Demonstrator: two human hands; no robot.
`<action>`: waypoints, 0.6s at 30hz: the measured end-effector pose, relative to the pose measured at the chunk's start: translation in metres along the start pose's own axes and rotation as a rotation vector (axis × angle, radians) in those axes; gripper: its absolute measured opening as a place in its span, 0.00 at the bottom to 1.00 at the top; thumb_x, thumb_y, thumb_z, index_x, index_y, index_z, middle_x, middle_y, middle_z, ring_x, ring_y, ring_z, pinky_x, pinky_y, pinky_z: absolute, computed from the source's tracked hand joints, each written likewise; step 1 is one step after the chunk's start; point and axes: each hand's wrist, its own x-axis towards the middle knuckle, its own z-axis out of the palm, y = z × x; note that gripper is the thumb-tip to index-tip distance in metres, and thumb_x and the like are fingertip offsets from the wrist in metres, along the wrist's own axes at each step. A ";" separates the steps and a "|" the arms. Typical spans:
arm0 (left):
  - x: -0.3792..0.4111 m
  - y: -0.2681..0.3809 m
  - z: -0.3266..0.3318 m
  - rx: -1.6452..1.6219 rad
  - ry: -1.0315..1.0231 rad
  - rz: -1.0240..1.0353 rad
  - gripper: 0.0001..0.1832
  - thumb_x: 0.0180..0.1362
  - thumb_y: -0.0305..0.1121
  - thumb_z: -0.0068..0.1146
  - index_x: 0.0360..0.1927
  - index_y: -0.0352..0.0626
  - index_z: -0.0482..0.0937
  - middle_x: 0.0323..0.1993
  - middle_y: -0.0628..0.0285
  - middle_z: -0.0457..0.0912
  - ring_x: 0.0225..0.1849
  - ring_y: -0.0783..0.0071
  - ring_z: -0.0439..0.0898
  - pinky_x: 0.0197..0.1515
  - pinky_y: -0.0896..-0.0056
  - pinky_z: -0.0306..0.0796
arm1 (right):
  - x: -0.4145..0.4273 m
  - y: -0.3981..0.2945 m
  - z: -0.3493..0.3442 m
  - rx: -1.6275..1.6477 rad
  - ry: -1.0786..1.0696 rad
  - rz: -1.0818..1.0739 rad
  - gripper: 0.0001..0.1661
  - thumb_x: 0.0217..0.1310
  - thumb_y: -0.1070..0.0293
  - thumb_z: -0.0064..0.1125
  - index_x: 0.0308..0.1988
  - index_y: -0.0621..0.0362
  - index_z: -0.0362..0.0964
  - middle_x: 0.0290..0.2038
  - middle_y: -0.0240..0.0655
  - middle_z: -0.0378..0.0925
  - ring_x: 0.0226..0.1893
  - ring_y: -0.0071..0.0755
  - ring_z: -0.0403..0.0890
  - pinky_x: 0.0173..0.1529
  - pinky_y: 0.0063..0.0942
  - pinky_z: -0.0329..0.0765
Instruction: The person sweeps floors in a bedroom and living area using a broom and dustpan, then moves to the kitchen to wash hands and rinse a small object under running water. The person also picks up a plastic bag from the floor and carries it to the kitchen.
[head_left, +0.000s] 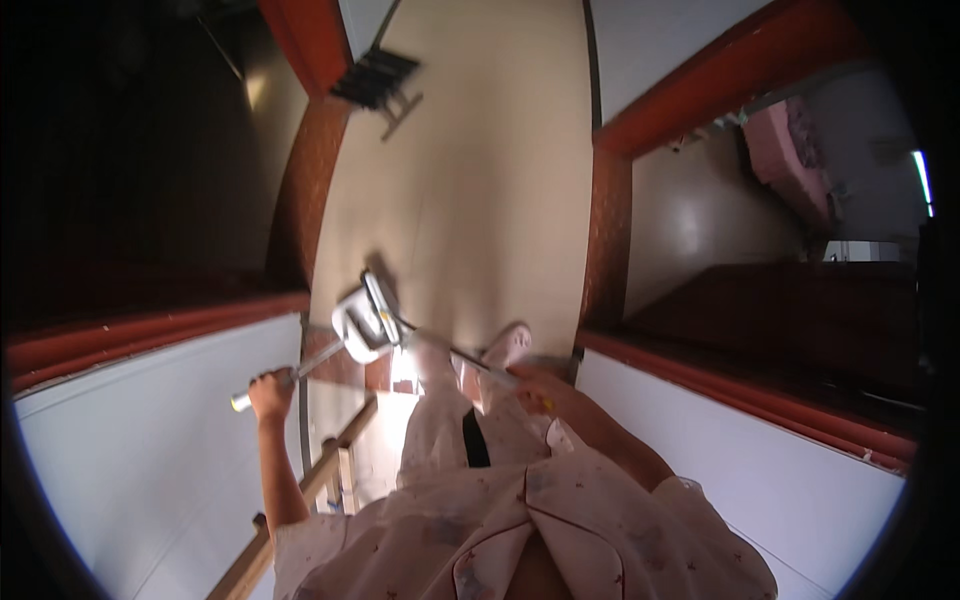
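My left hand (271, 394) is closed around the handle of a long-handled dustpan (361, 322), low over the floor ahead of my feet and to the left. My right hand (532, 391) grips a thin pole with a yellow part near the hand. This pole runs down and left to a narrow head, probably a broom (381, 307), which lies over the dustpan's pan. Blur hides whether the two touch. Whatever lies inside the pan cannot be made out.
Tan floor (465, 187) runs ahead between red-brown door frames (609, 225). A small dark slatted stool (379, 79) stands at the far left. Through the right doorway is a pink piece of furniture (780, 150). A wooden rail (322, 469) runs at lower left, beside white walls.
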 end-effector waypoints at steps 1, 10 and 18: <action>0.003 0.006 -0.009 -0.067 0.024 -0.016 0.07 0.45 0.43 0.58 0.29 0.60 0.82 0.23 0.60 0.80 0.28 0.57 0.79 0.34 0.58 0.72 | -0.016 -0.008 0.009 0.018 0.021 -0.001 0.29 0.55 0.80 0.48 0.56 0.47 0.58 0.16 0.27 0.59 0.08 0.18 0.56 0.12 0.19 0.52; 0.064 0.027 -0.047 -0.346 0.114 -0.336 0.14 0.40 0.45 0.62 0.32 0.55 0.82 0.26 0.56 0.81 0.30 0.53 0.79 0.33 0.58 0.73 | -0.030 -0.146 -0.023 -0.163 0.477 -0.203 0.47 0.52 0.81 0.49 0.66 0.32 0.42 0.15 0.32 0.60 0.10 0.21 0.58 0.12 0.19 0.53; 0.110 0.037 -0.076 -0.347 0.138 -0.465 0.16 0.41 0.45 0.62 0.36 0.59 0.81 0.27 0.58 0.81 0.31 0.53 0.79 0.33 0.57 0.73 | 0.040 -0.329 -0.114 -0.133 0.647 -0.233 0.13 0.53 0.74 0.52 0.20 0.51 0.57 0.13 0.26 0.59 0.09 0.20 0.60 0.11 0.18 0.55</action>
